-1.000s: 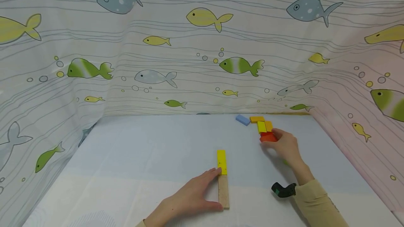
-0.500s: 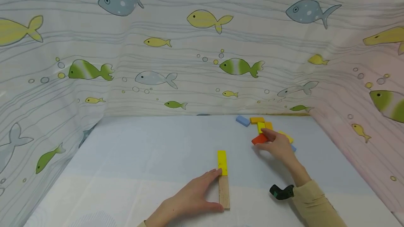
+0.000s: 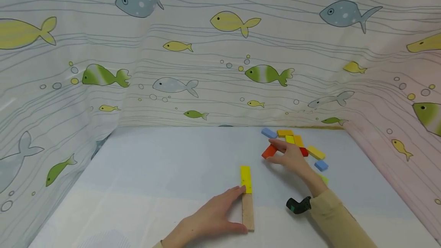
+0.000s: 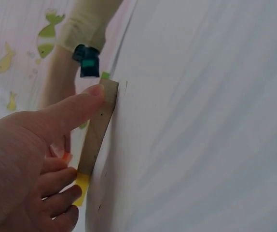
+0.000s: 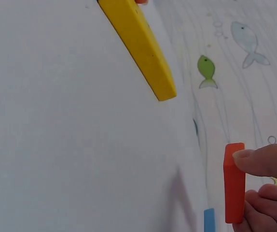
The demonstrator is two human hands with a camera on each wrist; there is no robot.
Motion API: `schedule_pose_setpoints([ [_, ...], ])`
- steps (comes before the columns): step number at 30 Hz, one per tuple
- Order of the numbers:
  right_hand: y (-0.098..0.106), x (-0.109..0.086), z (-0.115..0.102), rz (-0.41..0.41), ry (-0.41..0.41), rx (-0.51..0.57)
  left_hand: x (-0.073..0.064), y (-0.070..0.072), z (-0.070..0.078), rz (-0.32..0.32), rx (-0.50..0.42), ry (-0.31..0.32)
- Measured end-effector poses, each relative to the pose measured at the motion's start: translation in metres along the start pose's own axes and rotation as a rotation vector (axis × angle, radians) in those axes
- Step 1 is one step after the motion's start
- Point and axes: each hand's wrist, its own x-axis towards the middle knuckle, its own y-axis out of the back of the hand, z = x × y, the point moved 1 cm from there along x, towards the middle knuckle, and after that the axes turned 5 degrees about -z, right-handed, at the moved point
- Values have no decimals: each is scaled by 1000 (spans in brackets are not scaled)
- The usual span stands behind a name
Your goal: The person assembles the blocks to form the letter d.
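My right hand (image 3: 291, 160) pinches a red block (image 3: 269, 151) between thumb and fingers, beyond the yellow block on the right side; a shadow lies on the table under the hand. In the right wrist view the red block (image 5: 234, 195) is a slim bar with the thumb at its top end. My left hand (image 3: 210, 215) rests along a plain wooden block (image 3: 247, 213) laid end to end with a yellow block (image 3: 245, 175). Its thumb touches the wooden block's near end, and a fingertip lies where the two blocks meet. The left fingers are spread and fairly straight.
At the back right lie several loose blocks: a blue one (image 3: 269, 132), an orange one (image 3: 285, 133), a yellow one (image 3: 316, 152), another red one (image 3: 303, 152) and a second blue one (image 3: 321, 165). A light green block (image 3: 324, 179) is partly hidden by the right wrist. Fish-patterned cloth surrounds the table.
My right hand has drawn the red block out of the back-right pile, leftward, uncovering a second red block and others. My left hand keeps its place on the wooden and yellow blocks.
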Motion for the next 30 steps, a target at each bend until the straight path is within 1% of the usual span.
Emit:
schedule_pose_setpoints([
  [4, -8, 7, -6, -32, 8, 8, 0, 0, 0, -12, -22, 16],
  [10, -21, 16, -15, -79, 31, -37, 0, 1, 1, -19, -21, 26],
  [16, -36, 23, -20, -133, 48, -78, -1, 2, 1, -30, -41, 39],
  [20, -43, 27, -20, -161, 42, -61, 0, 2, 0, -35, -50, 42],
  [26, -52, 32, -19, -180, 30, -88, 1, 0, -1, -28, -44, 29],
  [30, -56, 33, -20, -175, 32, -92, 1, 0, -2, -26, -35, 23],
])
